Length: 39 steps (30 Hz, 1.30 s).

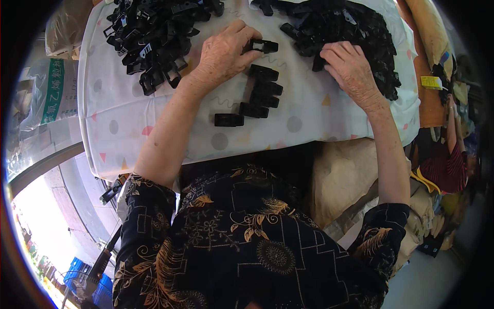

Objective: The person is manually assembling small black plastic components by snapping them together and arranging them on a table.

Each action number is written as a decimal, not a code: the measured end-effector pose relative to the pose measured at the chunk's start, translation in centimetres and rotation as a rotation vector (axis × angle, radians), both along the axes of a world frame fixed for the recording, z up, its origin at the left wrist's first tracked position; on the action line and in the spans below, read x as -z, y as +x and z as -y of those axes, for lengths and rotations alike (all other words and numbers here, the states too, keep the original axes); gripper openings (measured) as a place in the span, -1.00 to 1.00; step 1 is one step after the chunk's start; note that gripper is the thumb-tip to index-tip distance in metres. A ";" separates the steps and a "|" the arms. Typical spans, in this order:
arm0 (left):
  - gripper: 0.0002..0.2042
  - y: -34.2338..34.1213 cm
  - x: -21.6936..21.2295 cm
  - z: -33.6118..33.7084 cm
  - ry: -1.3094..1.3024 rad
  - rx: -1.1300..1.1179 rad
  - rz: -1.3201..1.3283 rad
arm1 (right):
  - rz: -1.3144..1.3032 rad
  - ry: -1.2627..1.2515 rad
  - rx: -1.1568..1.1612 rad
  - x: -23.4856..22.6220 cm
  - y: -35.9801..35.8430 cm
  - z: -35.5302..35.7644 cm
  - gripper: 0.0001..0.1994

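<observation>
My left hand (226, 51) pinches a small black plastic part (265, 46) with an opening in its middle, held just above the patterned tablecloth. Below it, several similar black parts (265, 87) lie in a loose column, and one more black piece (229, 120) rests at its lower left end. On the right, my right hand (347, 69) has its fingers curled at the near left edge of a large heap of black parts (370, 36). A dark piece is by its fingertips, but whether they grip it is hidden.
Another heap of black parts (154, 36) covers the table's far left. The white tablecloth (180, 139) has dots and triangles. A brown paper sack (342, 175) stands below the table's near edge. A clear plastic bag (46, 98) is at the left, a small yellow box (431, 83) at the right.
</observation>
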<state>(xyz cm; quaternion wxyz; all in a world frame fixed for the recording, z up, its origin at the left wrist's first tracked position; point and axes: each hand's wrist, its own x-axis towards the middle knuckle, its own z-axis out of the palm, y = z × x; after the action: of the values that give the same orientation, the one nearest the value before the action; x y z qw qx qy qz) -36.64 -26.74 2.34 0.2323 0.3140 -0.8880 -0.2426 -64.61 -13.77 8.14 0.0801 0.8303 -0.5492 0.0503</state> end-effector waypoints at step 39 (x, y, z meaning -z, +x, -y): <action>-0.71 0.6 0.9 0.1 -0.051 0.034 -0.124 | 0.687 -0.138 -0.013 5.5 9.3 4.6 -0.68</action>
<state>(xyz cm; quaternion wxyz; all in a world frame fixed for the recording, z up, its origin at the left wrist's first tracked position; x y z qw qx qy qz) -36.03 -26.88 1.49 0.2908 0.2773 -0.8829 -0.2429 -55.31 -18.38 2.69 -0.0539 0.7609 -0.5342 0.3644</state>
